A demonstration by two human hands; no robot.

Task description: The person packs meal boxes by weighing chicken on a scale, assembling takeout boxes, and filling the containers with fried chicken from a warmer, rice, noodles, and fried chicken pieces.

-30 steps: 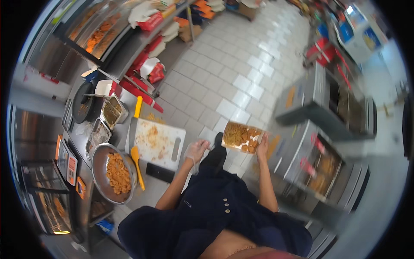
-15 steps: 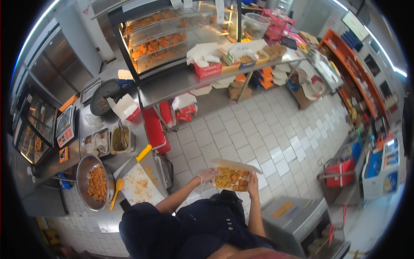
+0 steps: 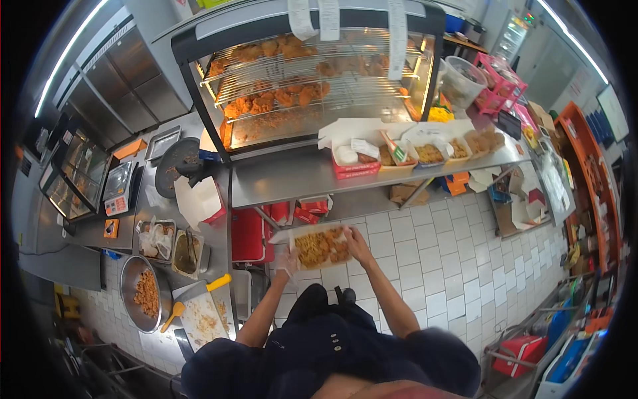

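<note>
Both hands are up and clamped on an open food box (image 3: 321,245), held out over the white tiled floor (image 3: 425,266) at about twelve o'clock from the person's chest. The left hand (image 3: 288,261), which looks gloved in thin clear plastic, grips the box's nine o'clock edge; the right hand (image 3: 357,243) takes the three o'clock edge, fingers curled under the rim. The hands stand apart, one per side.

The box reads as thin paperboard, pale, shallow and rectangular, with a flap hanging open toward ten o'clock. It is packed with yellow fries and craggy brown fried pieces. My judgement: light but floppy, likely to sag in the middle if held by one end, and greasy enough inside to soften. Support under the base at both short sides looks like the safest hold, kept level so nothing rolls out.

At twelve o'clock beyond the box runs a stainless steel desk (image 3: 286,176), smooth and reflective, carrying more open boxes (image 3: 412,153) of food. Above it stands a glass warming cabinet (image 3: 312,80) with wire racks of crusty fried chicken. Off at eight o'clock sits a round metal bowl (image 3: 143,292) of crumbs, and beside it a white cutting board (image 3: 203,319) with an orange-handled scraper (image 3: 199,289).
</note>
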